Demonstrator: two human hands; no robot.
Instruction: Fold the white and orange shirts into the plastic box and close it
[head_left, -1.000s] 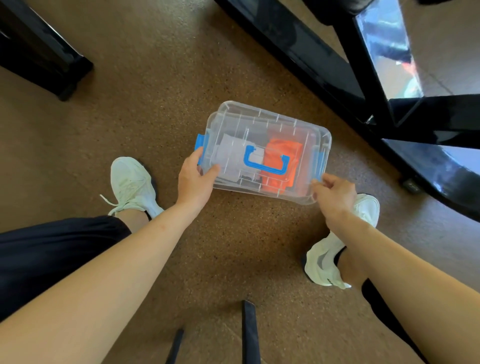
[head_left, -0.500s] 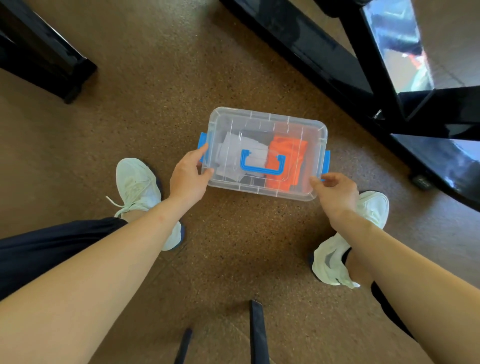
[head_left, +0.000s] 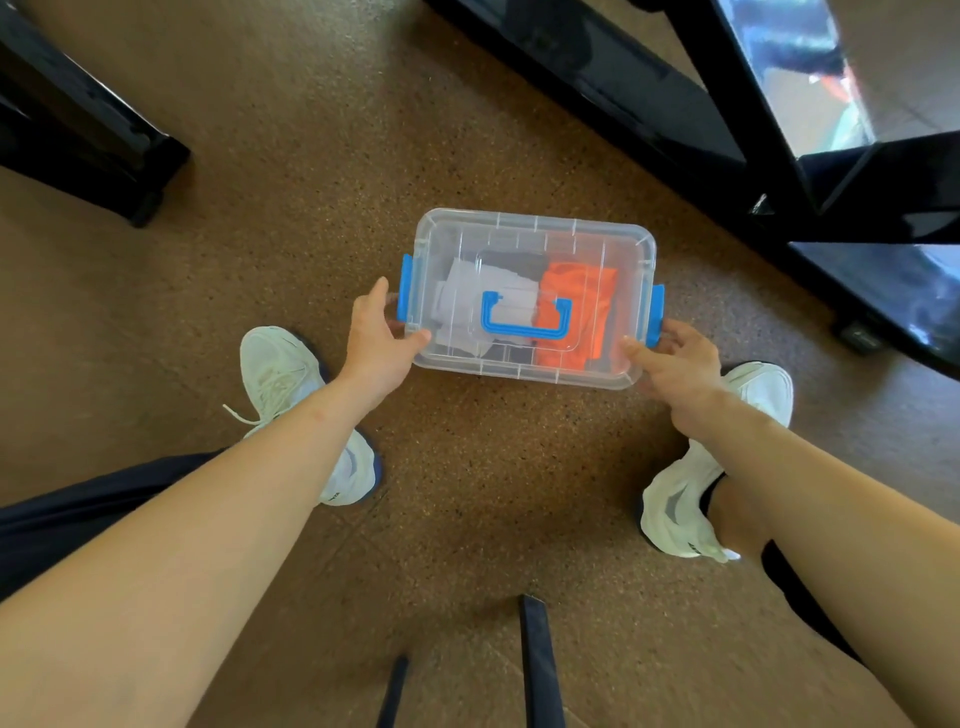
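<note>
At frame centre, left hand (head_left: 376, 340) and right hand (head_left: 675, 364) grip the lidded plastic box (head_left: 530, 249) holding white shirt (head_left: 462, 306) and orange shirt (head_left: 576, 291).

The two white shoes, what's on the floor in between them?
In the head view, the clear plastic box held by both hands sits ahead of the gap; between the left shoe and right shoe is bare brown floor.

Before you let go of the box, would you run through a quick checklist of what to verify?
1. White shirt inside plastic box: ok.
2. Orange shirt inside: ok.
3. Lid seated on box: ok, it looks flush.
4. Left blue latch snapped down: cannot tell.
5. Right blue latch snapped down: cannot tell.
6. Left hand and right hand holding both ends: ok.
</note>
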